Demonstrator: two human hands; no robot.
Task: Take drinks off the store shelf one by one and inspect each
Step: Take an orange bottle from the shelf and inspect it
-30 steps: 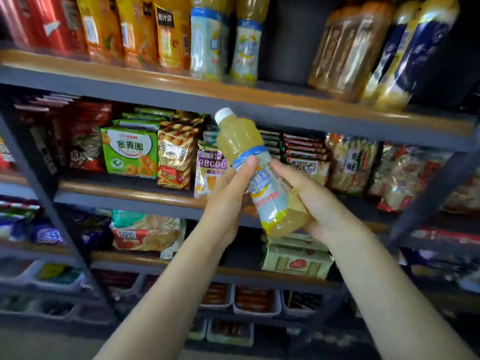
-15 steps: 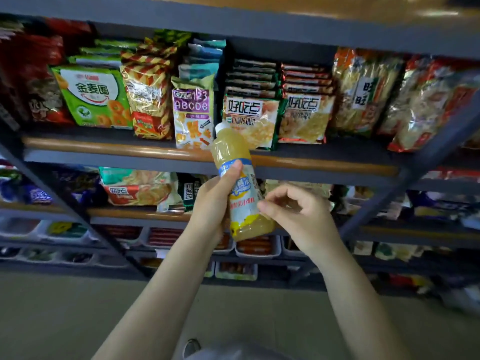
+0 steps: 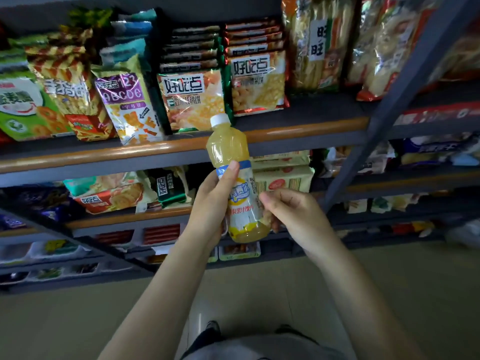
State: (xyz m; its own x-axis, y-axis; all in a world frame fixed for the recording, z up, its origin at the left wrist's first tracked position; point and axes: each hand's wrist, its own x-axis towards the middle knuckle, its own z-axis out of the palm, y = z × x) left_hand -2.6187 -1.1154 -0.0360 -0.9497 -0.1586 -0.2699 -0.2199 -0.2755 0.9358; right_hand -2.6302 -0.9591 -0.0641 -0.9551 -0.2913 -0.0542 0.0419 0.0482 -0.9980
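Observation:
A yellow juice bottle (image 3: 233, 162) with a white cap and a blue-and-white label stands nearly upright in front of the store shelf (image 3: 298, 129), well below the drinks row, which is out of view. My left hand (image 3: 207, 203) grips its left side, the thumb lying across the blue band of the label. My right hand (image 3: 291, 211) holds the lower right side, thumb on the label and fingers curled behind the bottle's base.
Snack bags (image 3: 192, 97) fill the shelf behind the bottle, with more packets on the lower shelves (image 3: 109, 193). A slanted grey upright (image 3: 405, 81) crosses at the right. Beige floor (image 3: 65, 320) lies below, with my own clothing at the bottom edge.
The bottle has come down from the upper shelf level toward my chest, and the view has tilted downward. The right hand shifted from cupping the base to holding the lower side.

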